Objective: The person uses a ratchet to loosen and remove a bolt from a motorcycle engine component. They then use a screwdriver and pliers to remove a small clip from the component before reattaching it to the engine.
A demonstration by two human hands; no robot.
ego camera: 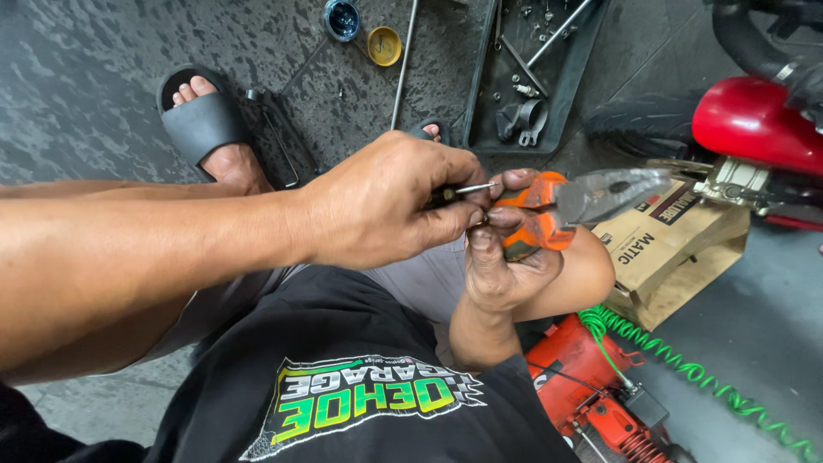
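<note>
- Dark grey concrete floor (103, 77) fills the view, mottled and wet-looking at the top left, smoother grey at the lower right.
- Left hand (386, 201) is closed around a dark-handled tool whose thin metal tip (474, 187) pokes out toward the other hand.
- Right hand (506, 257) is clamped on the orange handles of a pair of pliers (583, 201); the grey pliers nose points right, and the two hands touch at the fingertips above the person's lap.
- Brown cardboard box (669, 244) lies on the floor just right of the pliers, tilted, with a black and red printed label on its top face.
- Red motorcycle part (746, 120) sits at the upper right edge, behind the box.
- Black tray (557, 94) of bolts and small metal parts lies at the top middle of the floor.
- Yellow round lid (384, 45) and a blue-rimmed tin (342, 17) lie near the top edge.
- Green coiled hose (686, 369) runs across the lower right floor, beside a red tool (591, 394).
- Black sandal (201, 124) covers a foot at the upper left.
</note>
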